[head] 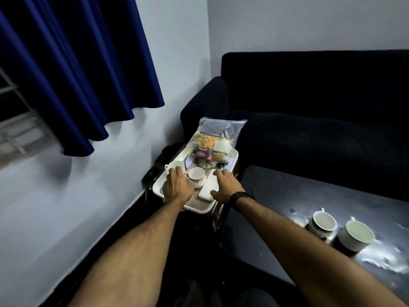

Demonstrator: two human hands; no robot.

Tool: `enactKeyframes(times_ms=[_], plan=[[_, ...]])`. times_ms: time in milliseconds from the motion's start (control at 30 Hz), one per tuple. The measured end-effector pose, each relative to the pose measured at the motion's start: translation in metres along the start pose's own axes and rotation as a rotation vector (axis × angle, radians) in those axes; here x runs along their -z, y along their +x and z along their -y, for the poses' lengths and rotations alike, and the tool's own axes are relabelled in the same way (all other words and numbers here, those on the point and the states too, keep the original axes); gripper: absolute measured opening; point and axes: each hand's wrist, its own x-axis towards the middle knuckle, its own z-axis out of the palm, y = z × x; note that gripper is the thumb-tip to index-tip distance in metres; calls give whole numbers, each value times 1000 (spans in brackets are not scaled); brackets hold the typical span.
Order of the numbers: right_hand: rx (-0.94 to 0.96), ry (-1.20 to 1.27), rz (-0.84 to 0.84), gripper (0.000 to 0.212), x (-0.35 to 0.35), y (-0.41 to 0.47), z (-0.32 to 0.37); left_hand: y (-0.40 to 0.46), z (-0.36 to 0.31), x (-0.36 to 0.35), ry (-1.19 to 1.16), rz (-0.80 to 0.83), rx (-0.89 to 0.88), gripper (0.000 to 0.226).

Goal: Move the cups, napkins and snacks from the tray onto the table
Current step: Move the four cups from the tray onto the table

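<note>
A white tray (pixel 157 186) rests on a small stand by the wall. On it stand two white cups, one at the far left (pixel 177 165) and one nearer the middle (pixel 197 176). A stack of white napkins (pixel 209 187) and a clear bag of snacks (pixel 212 140) lie there too. My left hand (pixel 177 186) hovers over the two cups, fingers spread, fingertips near the left cup's rim. My right hand (pixel 224 185) is open above the napkins, thumb by their near edge. Two more white cups (pixel 324 222) (pixel 358 234) stand on the dark table (pixel 287 196) at the right.
A dark sofa (pixel 309 96) runs behind the table and tray. A blue curtain (pixel 77 74) hangs at the upper left over a pale wall. The table top is glossy, with bright reflections near the two cups. The floor below is dark.
</note>
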Motion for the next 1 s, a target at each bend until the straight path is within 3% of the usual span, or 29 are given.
enactKeyframes(times_ms=[167,267,400,533,700,867,1000], plan=[[83,55,24,65,-22,48,25,28,24,-8,19,19,186,85],[88,45,50,64,-34,75,33,46,30,-18,-2,64,241,95],[52,32,121,71,-47,100,31,70,30,-32,-55,104,277,83],[65,62,116,65,-61,109,25,86,28,-43,-59,148,275,76],[67,196,42,64,-65,106,16,96,24,-53,-102,129,314,88],[-44,485,-160,59,-48,93,3,104,17,-62,-182,52,373,90],[-61,521,-207,61,-17,83,-34,102,15,-63,-111,19,365,75]])
